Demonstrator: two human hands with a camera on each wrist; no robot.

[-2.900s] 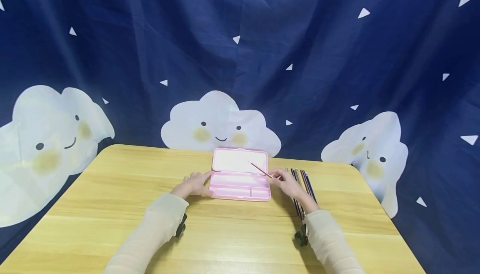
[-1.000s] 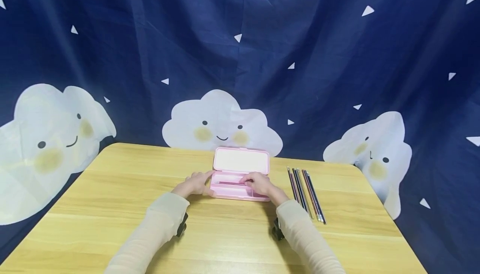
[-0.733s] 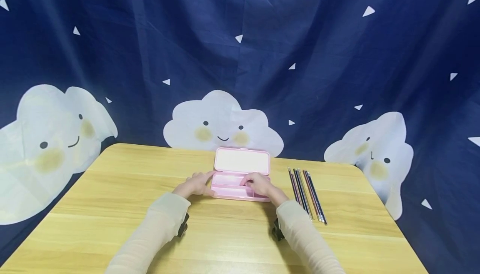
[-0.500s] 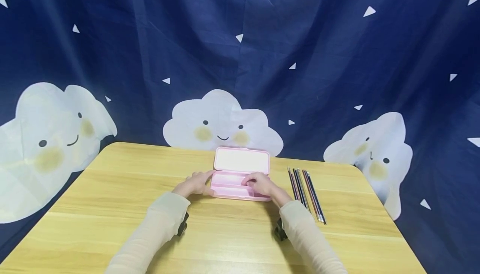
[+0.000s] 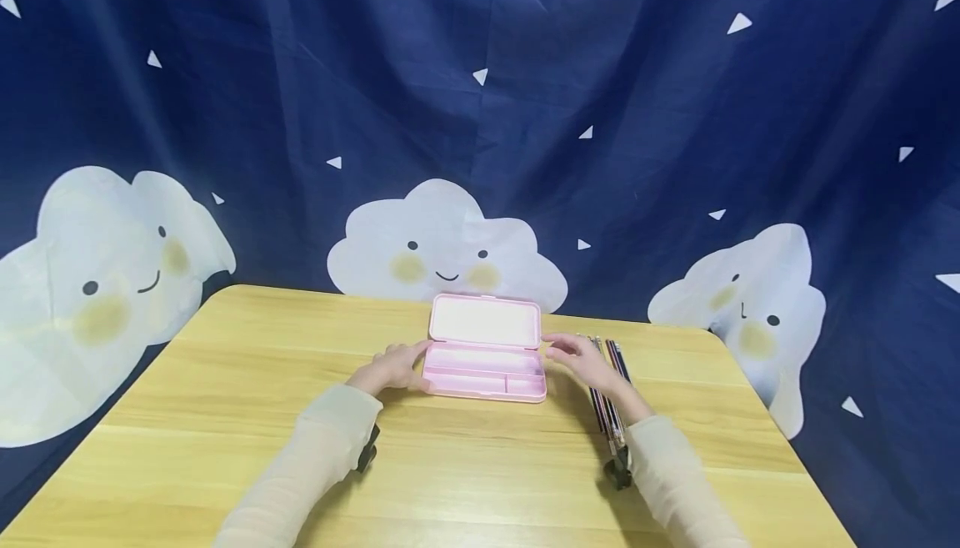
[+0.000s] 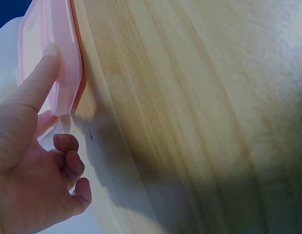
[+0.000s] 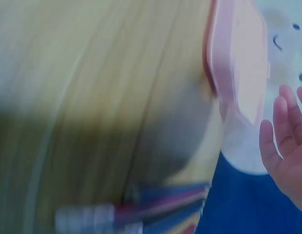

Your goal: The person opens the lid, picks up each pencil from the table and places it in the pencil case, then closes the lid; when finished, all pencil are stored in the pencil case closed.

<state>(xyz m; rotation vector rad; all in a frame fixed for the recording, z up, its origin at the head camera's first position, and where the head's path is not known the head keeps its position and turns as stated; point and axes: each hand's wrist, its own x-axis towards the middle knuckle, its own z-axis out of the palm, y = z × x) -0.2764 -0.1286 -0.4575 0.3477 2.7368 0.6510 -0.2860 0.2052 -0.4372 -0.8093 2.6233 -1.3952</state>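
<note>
A pink pencil case (image 5: 486,321) stands with its lid raised at the back of the table, its shallow compartments facing up. My left hand (image 5: 390,366) grips its left end; in the left wrist view the thumb (image 6: 44,73) presses along the pink wall and the other fingers curl below. Just right of the case hovers my right hand (image 5: 588,364), fingers loosely extended and holding nothing. Several pencils (image 5: 603,414) lie side by side under and beside that hand, partly hidden by it. They are blurred in the right wrist view, where the pencils (image 7: 165,207) fill the bottom.
The wooden table (image 5: 450,465) has a rounded back edge close to a dark blue curtain (image 5: 450,72) printed with white clouds. Dark wrist cameras (image 5: 618,471) hang under both cuffs.
Earlier my right hand carried a pencil over the case and lowered it into the rear compartment. It has since let go and moved right toward the pencils. The left hand stays put.
</note>
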